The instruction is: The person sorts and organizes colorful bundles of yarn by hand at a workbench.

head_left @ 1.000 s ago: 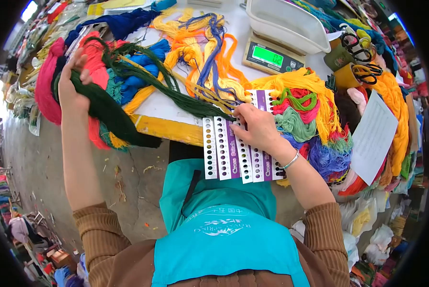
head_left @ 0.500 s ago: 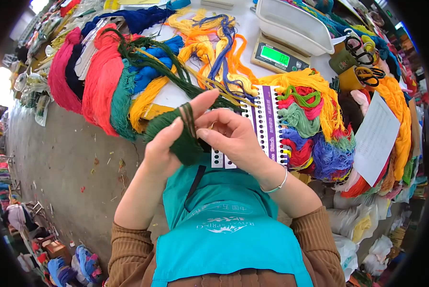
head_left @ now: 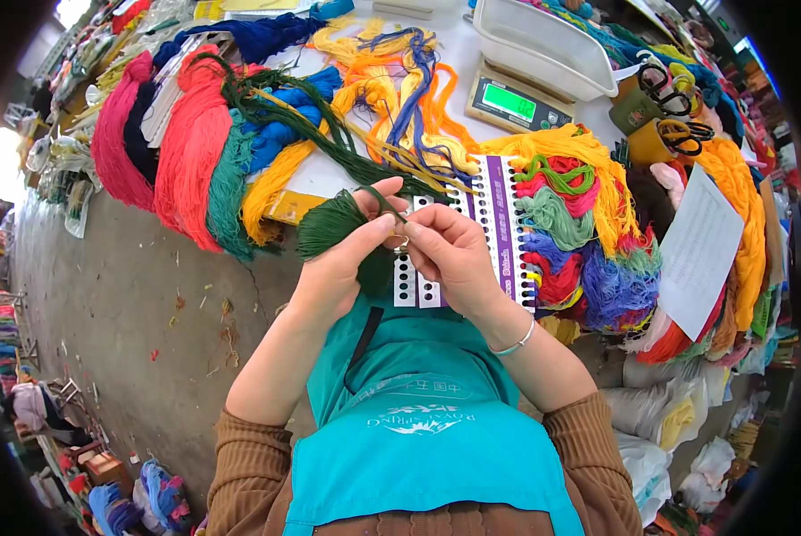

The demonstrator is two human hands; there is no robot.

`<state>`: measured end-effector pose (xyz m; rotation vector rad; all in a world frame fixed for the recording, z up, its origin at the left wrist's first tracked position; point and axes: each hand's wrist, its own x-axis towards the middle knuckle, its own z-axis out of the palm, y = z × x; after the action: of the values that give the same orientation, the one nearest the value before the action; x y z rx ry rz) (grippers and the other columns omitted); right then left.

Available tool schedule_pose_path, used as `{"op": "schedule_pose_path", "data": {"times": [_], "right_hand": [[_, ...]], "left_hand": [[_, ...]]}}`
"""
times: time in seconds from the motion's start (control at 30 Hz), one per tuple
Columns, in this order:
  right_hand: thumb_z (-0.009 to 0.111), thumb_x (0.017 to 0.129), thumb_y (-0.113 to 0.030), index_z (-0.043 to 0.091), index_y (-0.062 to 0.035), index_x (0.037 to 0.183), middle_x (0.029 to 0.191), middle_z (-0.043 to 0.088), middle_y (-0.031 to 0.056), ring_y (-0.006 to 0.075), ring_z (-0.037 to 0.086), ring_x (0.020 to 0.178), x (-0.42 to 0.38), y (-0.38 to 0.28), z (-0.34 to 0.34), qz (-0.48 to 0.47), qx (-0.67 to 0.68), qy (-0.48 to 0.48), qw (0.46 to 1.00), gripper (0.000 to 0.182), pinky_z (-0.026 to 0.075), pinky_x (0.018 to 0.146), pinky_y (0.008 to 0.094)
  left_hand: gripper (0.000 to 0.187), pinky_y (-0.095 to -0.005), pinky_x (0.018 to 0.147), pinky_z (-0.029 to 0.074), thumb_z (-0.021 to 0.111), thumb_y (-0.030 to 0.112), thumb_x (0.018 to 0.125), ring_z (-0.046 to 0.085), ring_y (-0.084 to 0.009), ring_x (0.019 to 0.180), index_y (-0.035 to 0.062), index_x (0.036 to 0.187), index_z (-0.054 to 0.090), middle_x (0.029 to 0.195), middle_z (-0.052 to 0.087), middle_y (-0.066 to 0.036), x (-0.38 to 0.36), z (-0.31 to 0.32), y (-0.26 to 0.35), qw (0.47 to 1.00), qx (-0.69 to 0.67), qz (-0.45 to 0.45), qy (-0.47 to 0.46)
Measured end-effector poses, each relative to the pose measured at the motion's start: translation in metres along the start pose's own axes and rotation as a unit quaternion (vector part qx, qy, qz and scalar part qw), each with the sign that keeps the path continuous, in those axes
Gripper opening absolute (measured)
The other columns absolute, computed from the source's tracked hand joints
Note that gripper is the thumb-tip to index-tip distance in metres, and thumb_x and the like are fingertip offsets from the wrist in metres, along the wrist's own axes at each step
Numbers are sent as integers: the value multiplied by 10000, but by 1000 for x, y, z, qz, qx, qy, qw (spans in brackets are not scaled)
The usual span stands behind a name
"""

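A bundle of dark green embroidery thread is gripped in the left hand at the centre of the frame, its cut ends fanning out toward the left. A few strands are pinched between thumb and forefinger of the right hand, just above the white and purple punched thread-organiser cards lying at the table edge. The separating would probably go best if the bundle is kept clamped firmly while the strands are drawn off slowly and straight, so that tangling with the long green skein trailing to the upper left is avoided.

At the top right, a white rectangular plastic tray sits on a digital scale with a green display; nothing can be seen inside it. Further right, two cups hold scissors with black and orange handles.
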<state>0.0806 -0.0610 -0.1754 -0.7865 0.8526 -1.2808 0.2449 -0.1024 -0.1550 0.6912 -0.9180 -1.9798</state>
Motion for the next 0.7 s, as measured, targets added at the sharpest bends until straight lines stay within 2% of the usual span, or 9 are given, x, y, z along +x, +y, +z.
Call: {"op": "schedule_pose_path", "data": {"times": [0.03, 0.07, 0.13, 0.23, 0.4, 0.7], "right_hand": [[589, 985, -145, 630, -41, 968, 687, 591, -8, 19, 455, 526, 0, 0, 1, 0, 0, 0, 1000, 113, 321, 457, 166], [588, 983, -145, 629, -43, 965, 680, 586, -12, 19, 456, 525, 0, 0, 2, -2, -8, 7, 1000, 112, 322, 456, 166], [588, 982, -146, 629, -45, 963, 672, 582, -15, 19, 457, 524, 0, 1, 2, -5, -17, 15, 1000, 110, 324, 455, 166], [575, 982, -147, 621, -57, 949, 664, 583, -13, 18, 460, 513, 0, 3, 0, 6, -9, 33, 999, 106, 327, 448, 167], [543, 980, -141, 597, -88, 929, 658, 601, 4, 26, 470, 480, 1, 4, -1, 23, 44, 80, 996, 91, 328, 417, 167], [541, 977, -130, 588, -94, 930, 684, 620, 16, 31, 487, 483, 4, 6, -4, 9, 96, 80, 992, 75, 347, 416, 156]], "left_hand": [[444, -271, 897, 466, 604, 97, 937, 572, -112, 1017, 4, 1363, 517, 1153, 610, -60, 2, -1, -2, 998, 46, 23, 23], [444, -271, 897, 466, 604, 97, 937, 572, -112, 1017, 4, 1363, 517, 1153, 610, -60, 3, -1, -4, 998, 46, 23, 23], [490, -237, 801, 446, 631, 57, 903, 526, -84, 846, 1, 1374, 510, 954, 559, -11, 6, 0, -6, 996, 67, 27, 55], [474, -231, 764, 440, 630, 49, 900, 516, -85, 803, -7, 1359, 528, 903, 562, -6, 8, 2, -6, 993, 94, 30, 60], [471, -232, 754, 438, 632, 44, 902, 514, -88, 799, -21, 1356, 527, 883, 540, -1, 9, 1, -11, 995, 79, 30, 61], [466, -232, 749, 433, 628, 37, 908, 507, -89, 796, -34, 1356, 520, 881, 525, 5, 13, 3, -12, 995, 68, 35, 68]]}}
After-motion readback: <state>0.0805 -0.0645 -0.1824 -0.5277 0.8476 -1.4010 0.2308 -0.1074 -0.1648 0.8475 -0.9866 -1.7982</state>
